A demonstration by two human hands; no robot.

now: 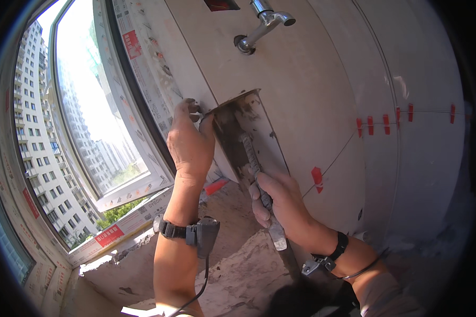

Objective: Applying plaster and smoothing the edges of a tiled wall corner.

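- Tiled wall (322, 121), window (103, 121) left of its dark gap (229, 133).
- Right hand (281, 201): fingers wrapped round a metal bar (251, 154), upper end at the gap.
- Left hand (190, 140): fingers bent beside the gap's top-left corner; cannot tell if pinching.
- Tap (264, 30) above the gap.

Red printed labels (109, 235) stand on the white window frame (148, 210).

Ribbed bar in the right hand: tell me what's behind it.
Behind the ribbed bar, near its upper end, a dark, smeared wall patch shows; what its shaft and the right hand cover cannot be seen.
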